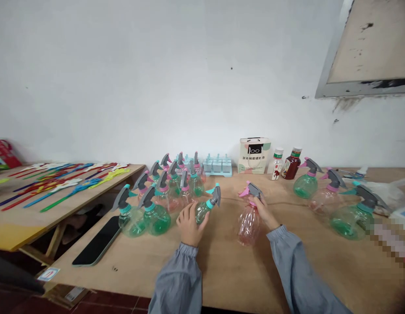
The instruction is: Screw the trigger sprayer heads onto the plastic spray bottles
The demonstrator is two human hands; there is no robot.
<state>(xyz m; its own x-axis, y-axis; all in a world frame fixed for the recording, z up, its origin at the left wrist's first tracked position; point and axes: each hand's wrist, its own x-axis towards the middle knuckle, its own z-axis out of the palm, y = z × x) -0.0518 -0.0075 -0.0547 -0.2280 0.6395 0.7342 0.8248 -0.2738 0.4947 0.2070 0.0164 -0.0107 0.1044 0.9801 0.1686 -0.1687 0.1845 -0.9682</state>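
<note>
My left hand (191, 222) is closed around a green spray bottle (204, 211) with a teal collar and grey trigger head, tilted to the right. My right hand (263, 209) grips a pink spray bottle (248, 224) at its neck, just under the pink and grey head. Left of my left hand stands a group of several green and pink spray bottles; the nearest is a green one (157, 220). On the right side stand two more green spray bottles (305, 185) and a pink one (326, 198).
A phone (96, 242) lies at the table's left edge. Along the wall are pale blue ice-pop moulds (217, 165), a paper bag (254, 157) and two drink bottles (291, 163). A second table (22, 226) on the left holds colourful long-handled items. Plastic wrapping (392, 194) lies far right.
</note>
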